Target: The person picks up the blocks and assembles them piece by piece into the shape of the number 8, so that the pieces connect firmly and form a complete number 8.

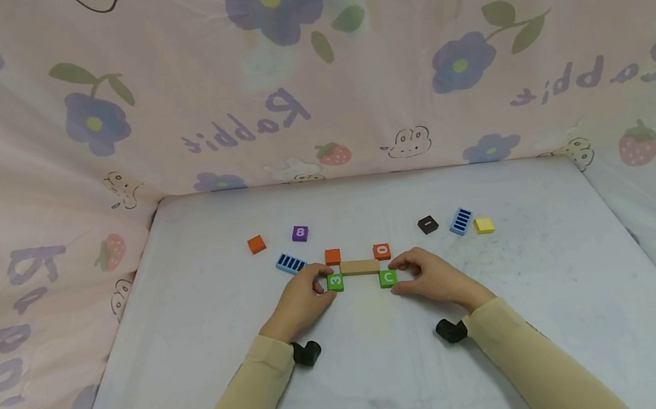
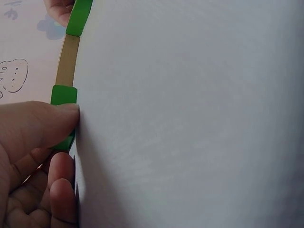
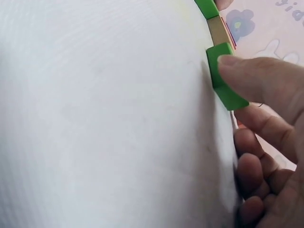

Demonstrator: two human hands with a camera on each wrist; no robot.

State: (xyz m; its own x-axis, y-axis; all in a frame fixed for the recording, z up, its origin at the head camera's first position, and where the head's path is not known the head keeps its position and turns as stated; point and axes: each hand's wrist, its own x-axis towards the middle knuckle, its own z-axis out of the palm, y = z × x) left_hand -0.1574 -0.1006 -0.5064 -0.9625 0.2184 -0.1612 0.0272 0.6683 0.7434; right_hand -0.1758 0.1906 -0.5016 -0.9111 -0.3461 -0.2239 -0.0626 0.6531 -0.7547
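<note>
Cloth (image 1: 340, 79): flowers, rabbits and strawberries cover the hanging sheet we face at 12 o'clock, with more along both sides.
Bench (image 1: 371, 385): white, faintly smudged; we take its far edge as 12.
Plank (image 1: 360, 268): bare wood, mid-bench, between two green blocks and two orange ones, its long axis running from 9 to 3.
Green 3 (image 1: 334, 282): at the plank's 8 o'clock corner, close against its end.
Green C (image 1: 388, 278): at the 4 o'clock corner, equally close.
Left hand (image 1: 295, 304): we see thumb and forefinger clamped on green 3, thumb on its 6 o'clock side.
Right hand (image 1: 438, 280): fingers pinch green C likewise, thumb towards 6.
Plank's line: we judge this matters most; it lies between 2 and 3 o'clock from the left fingers, between 9 and 10 from the right, neither hand clearly nearer.
Orange pair: a plain orange (image 1: 332, 256) stands at the plank's 10, orange 0 (image 1: 381, 251) at its 2.
Outliers: towards 10 we have another orange (image 1: 256, 244), purple 8 (image 1: 299, 233) and a barred blue (image 1: 291, 263); towards 2, a black (image 1: 427, 224), a second blue (image 1: 461, 220) and a yellow (image 1: 484, 225).
</note>
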